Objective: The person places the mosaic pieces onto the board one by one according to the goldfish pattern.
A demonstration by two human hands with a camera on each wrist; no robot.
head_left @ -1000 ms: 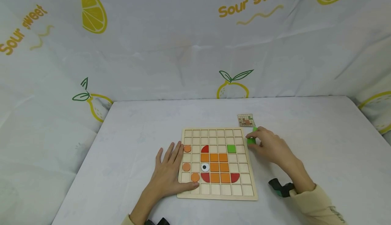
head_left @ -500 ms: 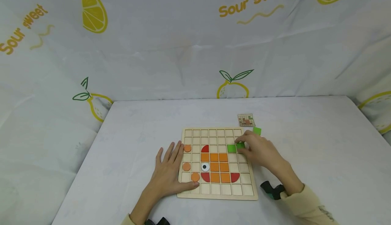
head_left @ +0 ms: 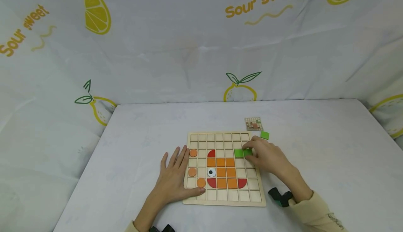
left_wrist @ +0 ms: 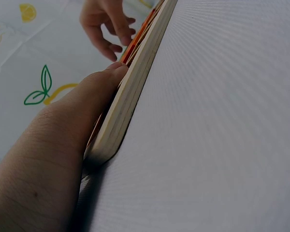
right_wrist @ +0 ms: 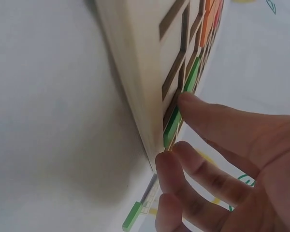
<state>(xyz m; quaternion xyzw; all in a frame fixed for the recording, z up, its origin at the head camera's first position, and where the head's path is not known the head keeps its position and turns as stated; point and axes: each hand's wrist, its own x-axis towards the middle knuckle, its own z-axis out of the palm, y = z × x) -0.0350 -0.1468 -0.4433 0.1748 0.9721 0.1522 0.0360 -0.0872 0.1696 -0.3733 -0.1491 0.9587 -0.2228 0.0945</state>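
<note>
A wooden grid board [head_left: 221, 195] lies on the table in the head view. My left hand [head_left: 173, 181] rests at its left side with fingers spread and straight, the thumb over the lower-left corner. At the right edge, my right hand [head_left: 272, 158] pinches a green square tile [head_left: 248, 152] between thumb and fingers. That tile sits in a right-column cell, beside another green square tile [head_left: 238, 153]. In the right wrist view the thumb touches one end of the green tile [right_wrist: 172, 128], and the fingers are at its other end.
Orange squares [head_left: 221, 172], red quarter-rounds [head_left: 242, 183], orange discs [head_left: 192, 171] and a white eye disc [head_left: 211, 172] lie on the board. Beyond its upper-right corner are a loose green tile [head_left: 264, 135] and a small pattern card [head_left: 253, 124].
My right hand has carried the green tile left from beside the board into a right-column cell. The left hand has stayed still.
</note>
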